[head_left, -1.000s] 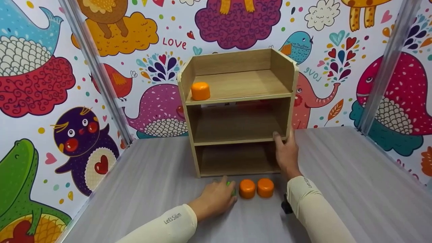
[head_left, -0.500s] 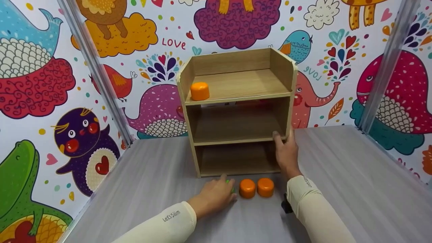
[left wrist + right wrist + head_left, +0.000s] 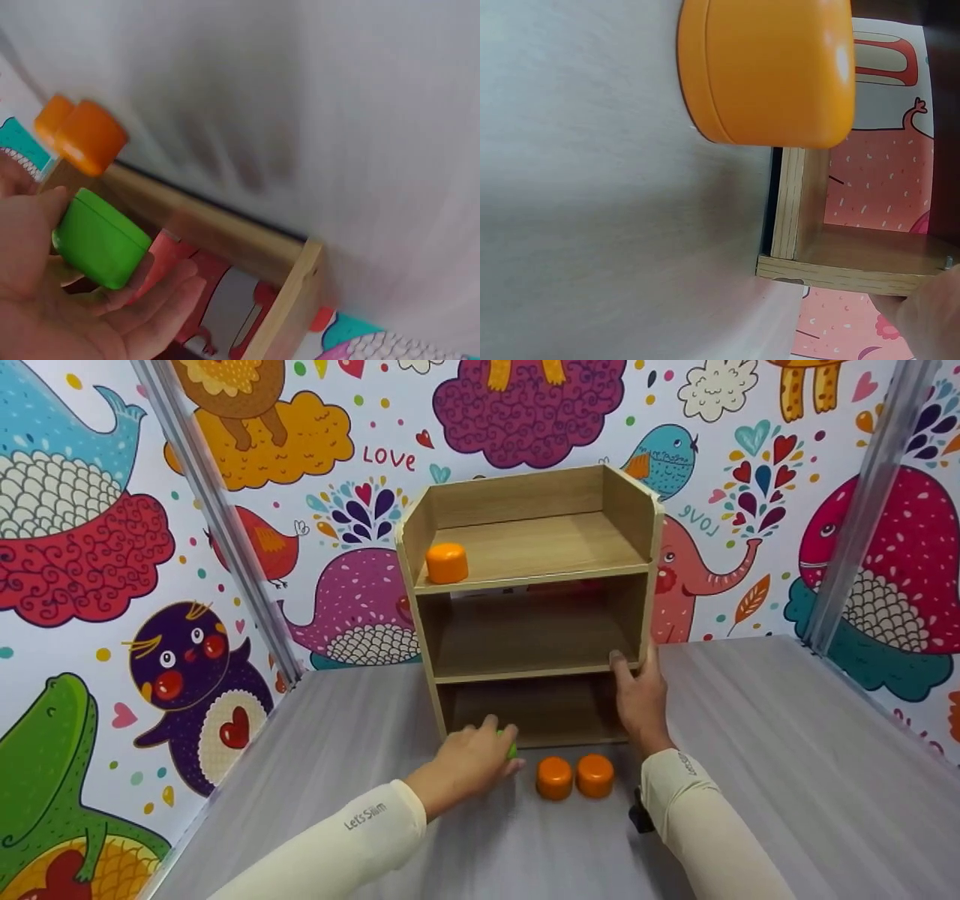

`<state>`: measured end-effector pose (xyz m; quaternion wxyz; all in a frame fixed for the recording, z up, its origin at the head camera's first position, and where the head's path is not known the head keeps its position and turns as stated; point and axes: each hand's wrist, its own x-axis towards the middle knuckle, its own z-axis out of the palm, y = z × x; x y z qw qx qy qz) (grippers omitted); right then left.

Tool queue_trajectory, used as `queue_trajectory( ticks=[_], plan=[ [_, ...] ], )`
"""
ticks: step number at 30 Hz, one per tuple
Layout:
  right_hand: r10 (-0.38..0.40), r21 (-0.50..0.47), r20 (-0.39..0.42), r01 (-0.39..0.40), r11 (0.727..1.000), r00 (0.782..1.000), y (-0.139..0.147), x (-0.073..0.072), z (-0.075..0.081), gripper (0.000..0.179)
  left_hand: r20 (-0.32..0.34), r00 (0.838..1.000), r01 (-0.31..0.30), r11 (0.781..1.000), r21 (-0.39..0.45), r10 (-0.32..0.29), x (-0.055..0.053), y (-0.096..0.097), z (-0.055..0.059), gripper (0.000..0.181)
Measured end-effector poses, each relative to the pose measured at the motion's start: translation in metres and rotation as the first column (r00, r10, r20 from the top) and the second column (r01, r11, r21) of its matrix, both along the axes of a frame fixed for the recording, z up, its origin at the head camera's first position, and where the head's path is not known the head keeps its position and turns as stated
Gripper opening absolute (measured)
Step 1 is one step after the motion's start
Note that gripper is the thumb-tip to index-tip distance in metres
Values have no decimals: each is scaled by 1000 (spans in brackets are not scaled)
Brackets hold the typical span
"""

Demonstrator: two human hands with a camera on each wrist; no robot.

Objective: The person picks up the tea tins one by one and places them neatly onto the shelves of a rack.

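Observation:
My left hand [image 3: 472, 754] pinches a small green rounded cylinder [image 3: 101, 238] with a thin seam near one end, lifted in front of the wooden shelf unit [image 3: 525, 676] by its lowest compartment. In the head view the hand mostly hides the cylinder. My right hand [image 3: 643, 697] grips the unit's right side panel, thumb at the front by the middle board. Two orange cylinders [image 3: 554, 778] of like shape stand side by side on the table, right of my left hand. Another orange cylinder [image 3: 447, 564] sits at the top board's front left corner.
The unit stands on a grey table [image 3: 352, 735] and has three levels, with low walls round the top. Patterned wall panels [image 3: 360, 607] rise behind and at both sides, joined by metal posts [image 3: 217, 517].
My left hand has raised the green cylinder off the table and moved it forward toward the lowest compartment. The right hand keeps its hold on the side panel.

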<state>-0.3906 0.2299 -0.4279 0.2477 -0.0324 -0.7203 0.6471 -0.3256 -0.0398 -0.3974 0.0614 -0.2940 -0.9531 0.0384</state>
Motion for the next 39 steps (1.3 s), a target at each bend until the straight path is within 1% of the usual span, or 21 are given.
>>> queue_trajectory(
  ticks=[6,10,13,18,22,24,29,32,36,39],
  plan=[
    [-6,-2,9,6,1000,1000,1,2,-2,70,-19,1000,-11,999,-41,10,3,1,31,46],
    [-18,-1,-5,18,1000,1000,1,3,-3,70,-70,998,0,996,-94,-6,8,1,50,50],
    [-20,0,-10,20,1000,1000,1,4,-3,70,-103,994,16,993,-119,-29,11,3,65,53],
    [-16,-4,3,16,1000,1000,3,4,-2,71,-119,991,42,994,-105,-54,15,7,90,54],
    [-12,-12,8,12,1000,1000,3,4,-3,71,-100,993,50,995,-89,-59,14,9,107,55],
    [-12,-10,8,13,1000,1000,3,3,-3,71,-77,996,45,995,-84,-52,14,10,114,56],
    [-14,-3,-4,14,1000,1000,2,3,-2,71,-41,998,37,996,-84,-40,11,10,132,57],
    [-15,-3,-15,15,1000,1000,2,2,-1,71,-28,999,43,996,-78,-46,10,10,144,57],
    [-5,-6,-24,5,1000,1000,2,-1,-1,69,-35,998,49,997,-56,-51,7,11,162,56],
    [2,-9,-17,-2,1000,1000,2,-3,-2,70,-53,998,40,998,-48,-42,6,10,173,56]
  ],
)
